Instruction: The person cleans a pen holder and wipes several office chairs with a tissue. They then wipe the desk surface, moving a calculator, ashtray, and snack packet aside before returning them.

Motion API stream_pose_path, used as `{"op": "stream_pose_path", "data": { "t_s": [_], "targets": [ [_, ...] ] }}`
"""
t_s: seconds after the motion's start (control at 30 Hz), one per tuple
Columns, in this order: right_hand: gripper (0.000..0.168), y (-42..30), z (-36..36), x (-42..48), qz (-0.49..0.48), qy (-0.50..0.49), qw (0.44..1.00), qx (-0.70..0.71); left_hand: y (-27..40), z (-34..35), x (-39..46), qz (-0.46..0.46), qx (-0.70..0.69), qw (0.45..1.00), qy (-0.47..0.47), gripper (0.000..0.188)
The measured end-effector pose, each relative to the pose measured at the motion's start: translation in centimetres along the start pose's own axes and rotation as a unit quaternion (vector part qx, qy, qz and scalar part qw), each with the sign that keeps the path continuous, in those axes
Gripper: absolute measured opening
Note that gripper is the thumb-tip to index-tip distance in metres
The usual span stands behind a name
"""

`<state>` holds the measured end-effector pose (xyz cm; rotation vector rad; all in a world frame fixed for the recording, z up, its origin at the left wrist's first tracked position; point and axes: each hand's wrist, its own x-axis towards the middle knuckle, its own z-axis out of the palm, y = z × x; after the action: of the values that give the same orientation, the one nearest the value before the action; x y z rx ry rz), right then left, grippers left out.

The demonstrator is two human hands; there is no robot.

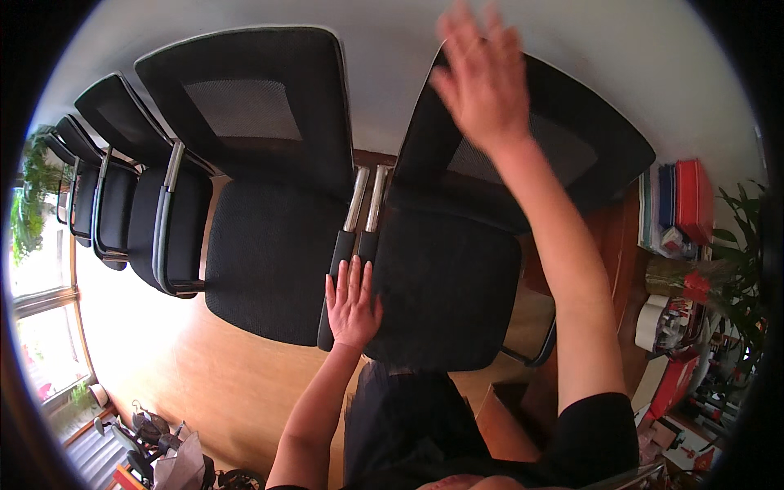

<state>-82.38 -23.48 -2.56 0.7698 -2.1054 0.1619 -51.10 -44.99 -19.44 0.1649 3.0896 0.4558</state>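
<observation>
Two black chairs with mesh backs stand side by side in front of me. My left hand (pixel 353 306) lies flat, palm down, on the padded armrests (pixel 345 245) where the pair meet, its fingers a little apart. Over the backrest (pixel 563 92) of the right chair is my right hand (pixel 487 92), blurred, with fingers spread and nothing in it. Whether it touches the backrest, I cannot tell. The right chair's seat (pixel 447 282) is directly before my legs, and the left chair's seat (pixel 275 263) lies left of my left hand.
More black chairs (pixel 122 116) run leftward along the pale wall (pixel 392 79). At right, a wooden cabinet (pixel 618 245) has red and blue boxes (pixel 692 199), a plant (pixel 741 226) and small items beside it. A bicycle-like vehicle (pixel 147 444) stands lower left, near bright windows (pixel 46 331).
</observation>
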Motion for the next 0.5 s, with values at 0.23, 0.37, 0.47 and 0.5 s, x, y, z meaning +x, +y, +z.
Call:
{"op": "stream_pose_path", "data": {
  "t_s": [0.23,0.37,0.47,0.5],
  "targets": [
    [0.074,-8.2,3.6,-22.6,-0.158,-0.416,0.885,0.141,0.3,0.0,0.5,0.006,0.005,1.000,-0.010,0.077],
    [0.071,-7.3,-1.6,-16.0,-0.063,-0.279,0.949,0.134,0.0,0.4,-0.2,-0.003,0.033,0.999,-0.008,0.077],
    [0.066,-2.0,-2.4,-6.5,-0.088,-0.093,0.989,0.070,0.5,0.4,0.0,0.007,0.042,0.999,-0.007,0.077],
    [0.063,0.8,-2.6,-5.2,-0.101,-0.087,0.989,0.056,0.5,0.6,0.2,0.017,0.055,0.998,-0.010,0.078]
  ]
}}
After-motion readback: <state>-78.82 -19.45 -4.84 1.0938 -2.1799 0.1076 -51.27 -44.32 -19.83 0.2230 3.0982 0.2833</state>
